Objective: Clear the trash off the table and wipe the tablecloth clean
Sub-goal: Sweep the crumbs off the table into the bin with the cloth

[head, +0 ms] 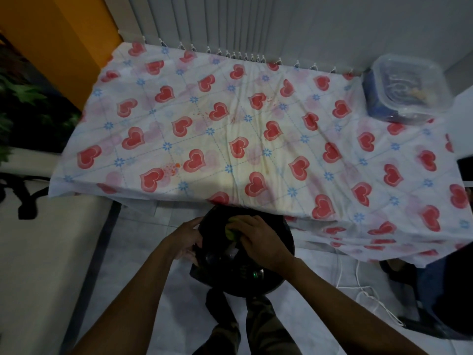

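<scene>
A: Below the near edge of the table (84, 189), I've got both hands at the black bag (281, 257). The left hand (185, 238) is curled round the bag's rim, pinching it to hold the mouth apart. The right hand (263, 239) is over the opening, fingers closed on something yellow-green (230, 230). It could be a wrapper or a cloth; it's too dark for me to tell.

B: So which step is this?

A: I'd judge it's the end of the trash part: the last piece going into the bag. There's something shiny already down inside, but I can't make it out.

B: And the tablecloth (256, 129)?

A: It lies spread over the table, creased, with no loose trash that I can see. It isn't clean, though: orange-red specks near the left front (171, 170), more red flecks toward the middle, and a yellowish patch down the centre. A lidded tub (407, 88) sits at the far right corner; I wouldn't count that as trash.

B: What does the next move call for?

A: Let go over the opening, set the bag aside, then get a damp cloth. I'd work the specks first, and press flat so the creases don't bunch.
</scene>
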`<act>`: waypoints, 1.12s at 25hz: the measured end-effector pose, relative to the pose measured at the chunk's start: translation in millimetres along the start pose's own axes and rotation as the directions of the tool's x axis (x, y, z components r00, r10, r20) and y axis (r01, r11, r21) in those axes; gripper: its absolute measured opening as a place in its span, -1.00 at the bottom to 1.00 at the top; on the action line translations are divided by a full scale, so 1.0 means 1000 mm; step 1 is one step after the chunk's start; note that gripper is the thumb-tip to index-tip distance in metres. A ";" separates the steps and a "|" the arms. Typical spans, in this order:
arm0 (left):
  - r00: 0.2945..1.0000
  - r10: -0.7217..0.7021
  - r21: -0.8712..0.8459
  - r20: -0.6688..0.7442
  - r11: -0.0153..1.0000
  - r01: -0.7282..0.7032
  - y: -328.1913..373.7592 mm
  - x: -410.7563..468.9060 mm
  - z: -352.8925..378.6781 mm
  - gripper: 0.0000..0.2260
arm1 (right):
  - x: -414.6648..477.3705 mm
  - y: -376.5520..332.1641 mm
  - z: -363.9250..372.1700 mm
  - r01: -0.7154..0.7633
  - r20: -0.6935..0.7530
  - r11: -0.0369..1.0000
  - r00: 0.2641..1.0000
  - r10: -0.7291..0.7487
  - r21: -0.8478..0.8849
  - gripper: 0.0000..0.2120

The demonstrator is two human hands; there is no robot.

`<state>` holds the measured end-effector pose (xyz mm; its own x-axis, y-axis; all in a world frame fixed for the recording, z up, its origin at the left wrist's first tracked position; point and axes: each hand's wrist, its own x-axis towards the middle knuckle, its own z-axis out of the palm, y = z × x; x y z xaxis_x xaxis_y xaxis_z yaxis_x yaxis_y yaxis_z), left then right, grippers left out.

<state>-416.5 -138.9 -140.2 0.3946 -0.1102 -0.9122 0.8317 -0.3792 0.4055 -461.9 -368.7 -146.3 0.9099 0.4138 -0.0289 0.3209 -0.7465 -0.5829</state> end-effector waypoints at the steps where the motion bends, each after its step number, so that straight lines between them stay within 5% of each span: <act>1: 1.000 -0.005 -0.007 -0.001 1.000 0.005 -0.003 0.000 -0.001 -0.31 | -0.002 -0.003 -0.003 -0.024 -0.034 0.999 0.999 0.026 0.045 -0.59; 5: 1.000 -0.006 -0.041 -0.027 0.999 0.005 -0.016 0.002 -0.002 -0.30 | -0.015 -0.007 -0.015 -0.244 -0.156 0.884 0.932 0.328 0.398 -0.63; 8: 0.998 -0.011 -0.066 -0.059 0.998 0.008 -0.029 0.007 -0.001 -0.27 | -0.030 0.005 -0.005 -0.530 -0.021 0.546 0.705 0.709 0.650 -0.90; 11: 0.996 -0.005 -0.101 -0.094 0.995 -0.004 -0.046 0.021 0.002 -0.25 | -0.050 0.033 0.020 -0.604 0.161 0.154 0.434 0.886 0.782 -0.82; 14: 0.987 0.039 -0.122 -0.158 0.991 -0.059 -0.068 0.046 0.000 -0.28 | -0.067 0.064 0.051 -0.649 0.188 0.051 0.294 0.937 0.759 -0.75; 19: 0.983 0.012 -0.225 -0.182 0.973 -0.054 -0.114 0.109 0.000 -0.23 | -0.060 0.111 0.127 -0.706 0.408 -0.085 0.302 0.862 0.703 -0.84; 28: 0.965 0.011 -0.297 -0.263 0.950 -0.092 -0.219 0.284 0.031 -0.32 | -0.041 0.224 0.294 -0.803 0.439 -0.050 0.271 0.857 0.594 -0.97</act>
<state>-498.9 -115.7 -489.4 0.4927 0.1306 -0.8604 0.8702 -0.0774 0.4866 -503.9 -399.8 -514.4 0.4066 -0.2988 -0.8634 -0.9026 0.0148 -0.4302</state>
